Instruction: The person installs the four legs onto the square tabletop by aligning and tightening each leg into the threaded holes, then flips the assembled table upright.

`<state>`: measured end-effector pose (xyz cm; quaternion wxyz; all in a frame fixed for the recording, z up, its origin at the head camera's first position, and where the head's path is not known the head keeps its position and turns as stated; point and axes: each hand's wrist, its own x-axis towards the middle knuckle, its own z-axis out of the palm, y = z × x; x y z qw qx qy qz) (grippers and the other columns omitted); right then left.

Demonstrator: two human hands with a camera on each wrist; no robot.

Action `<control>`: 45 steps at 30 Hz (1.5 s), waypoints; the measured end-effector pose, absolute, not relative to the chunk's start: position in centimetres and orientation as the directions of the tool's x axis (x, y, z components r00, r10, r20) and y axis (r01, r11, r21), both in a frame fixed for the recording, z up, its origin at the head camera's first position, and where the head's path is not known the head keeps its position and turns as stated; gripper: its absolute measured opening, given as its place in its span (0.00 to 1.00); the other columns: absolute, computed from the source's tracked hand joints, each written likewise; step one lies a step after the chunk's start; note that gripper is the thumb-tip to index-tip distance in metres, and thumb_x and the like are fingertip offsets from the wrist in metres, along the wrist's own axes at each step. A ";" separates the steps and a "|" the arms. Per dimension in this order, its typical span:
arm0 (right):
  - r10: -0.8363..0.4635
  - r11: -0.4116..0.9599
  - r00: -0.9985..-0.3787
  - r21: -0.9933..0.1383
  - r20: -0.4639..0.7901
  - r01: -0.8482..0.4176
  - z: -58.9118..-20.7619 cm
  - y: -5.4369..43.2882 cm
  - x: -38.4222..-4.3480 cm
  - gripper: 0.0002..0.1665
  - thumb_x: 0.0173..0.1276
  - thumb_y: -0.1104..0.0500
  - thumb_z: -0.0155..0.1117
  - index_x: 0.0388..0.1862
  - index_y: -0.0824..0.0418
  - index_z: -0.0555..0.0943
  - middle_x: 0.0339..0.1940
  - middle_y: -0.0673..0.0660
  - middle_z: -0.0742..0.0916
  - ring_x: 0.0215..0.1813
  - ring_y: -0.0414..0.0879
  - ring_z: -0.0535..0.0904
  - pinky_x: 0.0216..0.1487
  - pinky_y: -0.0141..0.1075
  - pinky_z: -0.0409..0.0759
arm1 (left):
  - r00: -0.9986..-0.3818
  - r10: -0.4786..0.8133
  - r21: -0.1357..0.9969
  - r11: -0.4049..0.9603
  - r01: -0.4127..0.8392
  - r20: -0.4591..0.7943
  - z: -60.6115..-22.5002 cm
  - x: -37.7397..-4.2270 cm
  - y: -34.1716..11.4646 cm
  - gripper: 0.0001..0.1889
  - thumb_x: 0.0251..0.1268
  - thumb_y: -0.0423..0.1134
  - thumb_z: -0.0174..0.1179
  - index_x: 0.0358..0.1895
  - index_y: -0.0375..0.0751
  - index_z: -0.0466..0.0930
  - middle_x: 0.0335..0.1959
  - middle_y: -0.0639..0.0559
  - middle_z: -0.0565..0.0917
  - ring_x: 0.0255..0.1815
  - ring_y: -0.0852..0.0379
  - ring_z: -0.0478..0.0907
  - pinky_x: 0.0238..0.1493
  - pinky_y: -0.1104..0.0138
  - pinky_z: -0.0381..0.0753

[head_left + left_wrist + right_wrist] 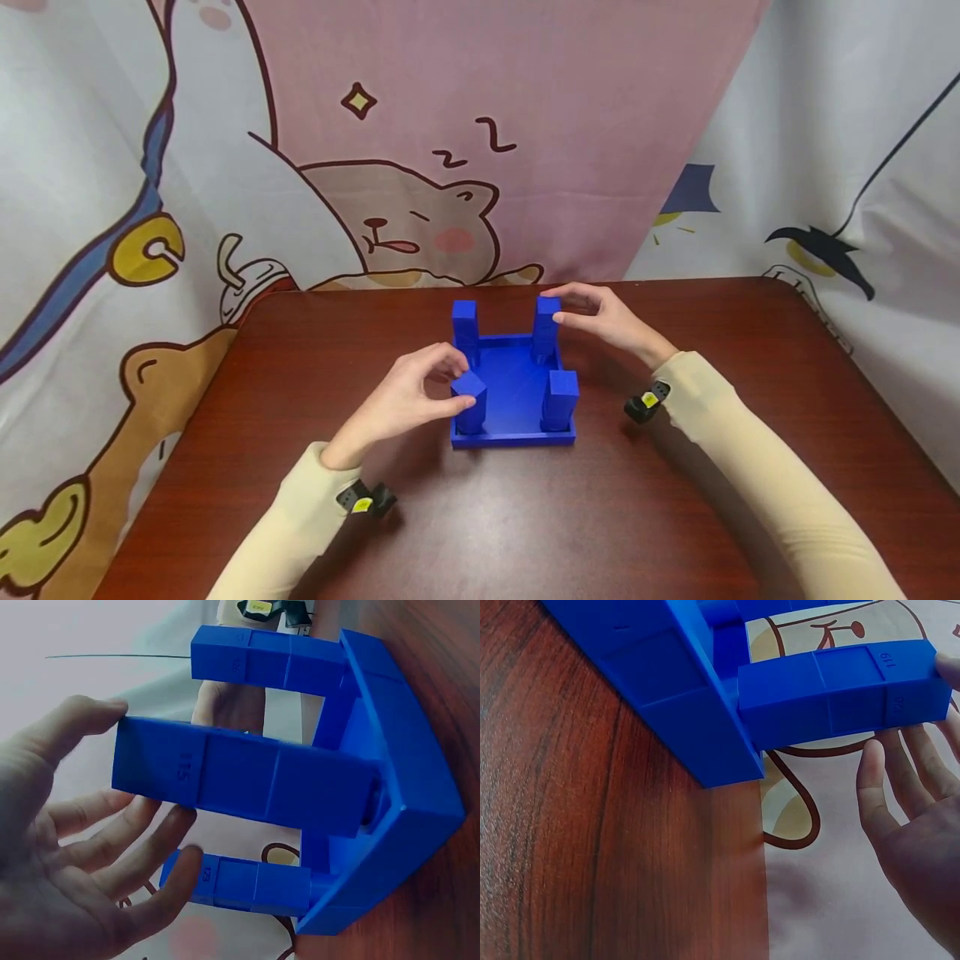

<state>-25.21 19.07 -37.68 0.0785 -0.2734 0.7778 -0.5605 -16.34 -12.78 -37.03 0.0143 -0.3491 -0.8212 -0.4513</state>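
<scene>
A square blue tray [513,438] with a low rim carries an upright blue post at each corner. My left hand [408,392] holds the top of the front-left post [470,408] between thumb and fingers. That post is turned askew to the tray, its top showing as a diamond. In the left wrist view, the post [240,780] has seams across it and raised digits near its top. With thumb and fingertips, my right hand [611,321] pinches the top of the back-right post [547,325]. The right wrist view shows numbers on this post [847,694] too.
The front-right post [560,400] and back-left post [465,325] stand untouched in the tray. Beneath is a dark reddish wooden table [510,533]. A cartoon-printed cloth [570,108] hangs behind the table and at its sides.
</scene>
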 end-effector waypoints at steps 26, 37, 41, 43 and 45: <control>-0.512 0.234 -0.838 -0.908 0.189 -0.348 -37.6 19.2 -24.8 0.21 0.69 0.66 0.60 0.61 0.70 0.75 0.60 0.65 0.79 0.62 0.57 0.74 0.55 0.35 0.76 | -0.744 0.588 0.830 0.209 0.517 0.316 -38.6 -16.3 -13.7 0.18 0.60 0.29 0.65 0.55 0.35 0.78 0.52 0.45 0.80 0.51 0.52 0.79 0.52 0.58 0.77; -0.515 0.254 -0.839 -0.904 0.173 -0.343 -37.3 19.2 -25.0 0.22 0.69 0.65 0.61 0.61 0.69 0.75 0.60 0.64 0.79 0.62 0.56 0.74 0.56 0.37 0.76 | -0.756 0.560 0.792 0.264 0.551 0.339 -38.3 -16.1 -12.6 0.18 0.55 0.30 0.69 0.50 0.36 0.80 0.47 0.47 0.82 0.49 0.52 0.79 0.51 0.59 0.77; -0.518 0.250 -0.839 -0.908 0.167 -0.335 -37.3 19.2 -25.1 0.22 0.69 0.65 0.61 0.61 0.69 0.76 0.60 0.64 0.80 0.63 0.56 0.74 0.55 0.37 0.76 | -0.702 0.658 0.841 0.190 0.506 0.273 -38.6 -17.0 -13.0 0.16 0.60 0.27 0.62 0.53 0.36 0.79 0.51 0.48 0.80 0.54 0.52 0.76 0.56 0.59 0.74; -0.517 0.249 -0.840 -0.911 0.163 -0.329 -37.3 19.1 -25.2 0.22 0.69 0.65 0.61 0.61 0.68 0.76 0.59 0.64 0.80 0.63 0.56 0.74 0.55 0.37 0.76 | -0.663 0.709 0.869 0.148 0.471 0.239 -38.8 -17.7 -13.2 0.16 0.62 0.26 0.57 0.54 0.36 0.79 0.52 0.50 0.79 0.54 0.52 0.74 0.56 0.57 0.73; -0.519 0.249 -0.839 -0.911 0.161 -0.329 -37.3 19.1 -25.2 0.22 0.69 0.65 0.61 0.61 0.69 0.76 0.59 0.64 0.80 0.63 0.56 0.74 0.55 0.38 0.77 | -0.627 0.750 0.900 0.102 0.423 0.210 -39.2 -18.4 -13.4 0.17 0.63 0.24 0.51 0.54 0.36 0.78 0.52 0.49 0.79 0.54 0.51 0.72 0.55 0.57 0.72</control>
